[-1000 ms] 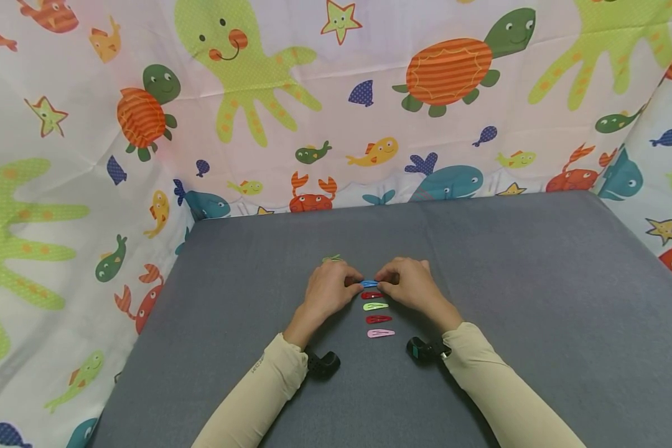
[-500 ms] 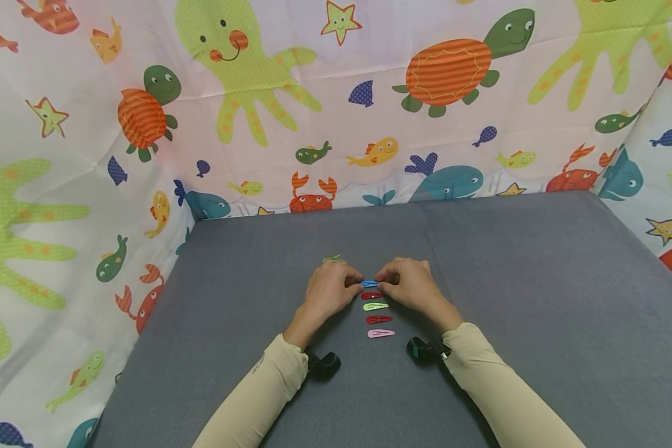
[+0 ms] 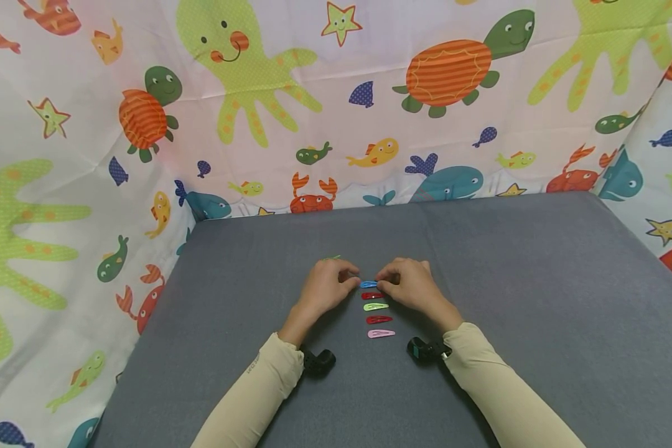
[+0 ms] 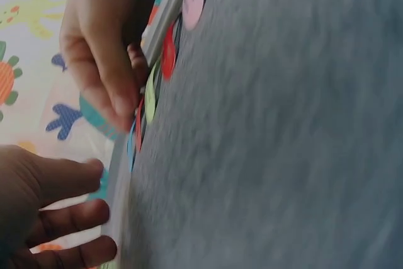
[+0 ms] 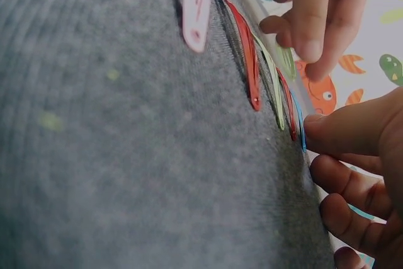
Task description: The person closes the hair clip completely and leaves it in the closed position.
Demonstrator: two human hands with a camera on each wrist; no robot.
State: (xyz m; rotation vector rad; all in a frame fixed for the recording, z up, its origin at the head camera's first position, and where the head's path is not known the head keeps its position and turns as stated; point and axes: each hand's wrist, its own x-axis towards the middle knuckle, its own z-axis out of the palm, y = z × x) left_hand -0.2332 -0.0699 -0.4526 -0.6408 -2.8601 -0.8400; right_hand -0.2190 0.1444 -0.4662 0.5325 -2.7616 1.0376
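Observation:
Five small snap hair clips lie in a column on the grey cloth. The farthest is the blue hair clip (image 3: 368, 284); nearer come a red clip (image 3: 372, 296), a light green clip (image 3: 376, 307), another red clip (image 3: 379, 320) and a pink clip (image 3: 381, 333). My right hand (image 3: 411, 283) pinches the right end of the blue clip between thumb and fingers. Just off its left end is my left hand (image 3: 327, 284), thumb and fingers apart with nothing between them, as the left wrist view also shows.
Beyond my left hand, mostly hidden by it, lies something light green (image 5: 286, 61), seen as a clip in the right wrist view. A curtain (image 3: 336, 124) printed with sea animals hangs behind and beside the grey table (image 3: 537, 298).
My left hand has let go of the blue clip's left end, its thumb and fingers parting, and has drawn slightly left. The right hand and the clips stay put.

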